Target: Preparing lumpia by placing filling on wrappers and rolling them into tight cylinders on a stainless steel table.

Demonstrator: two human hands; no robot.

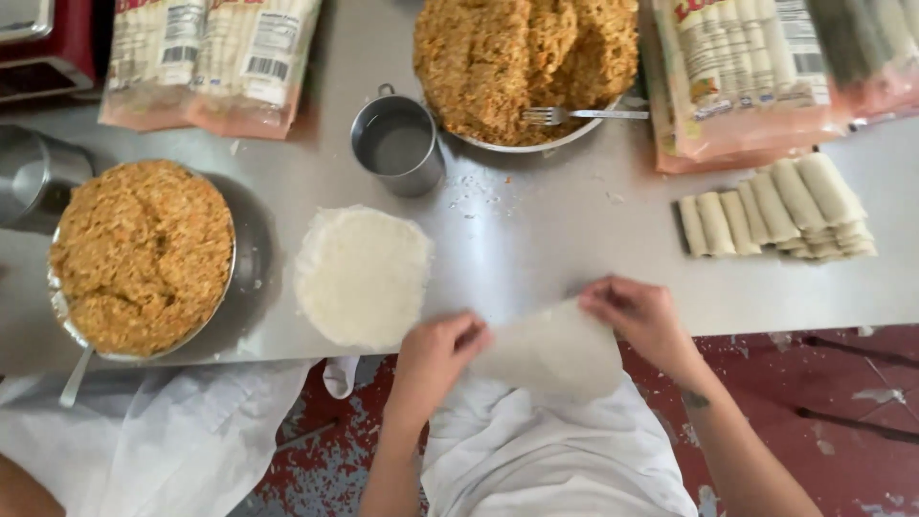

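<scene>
This was a working food-preparation kitchen, more commercial than domestic. A bare stainless-steel desk carried two large metal bowls of shredded filling, one at nine o'clock and one at twelve o'clock. A stack of round wrappers lay at the centre, finished rolls were piled at three o'clock, and bulk wrapper packets lined the far edge. The red painted floor was worn and flaking.

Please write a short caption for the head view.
Both hands hold a thin wrapper at the table edge.
</scene>
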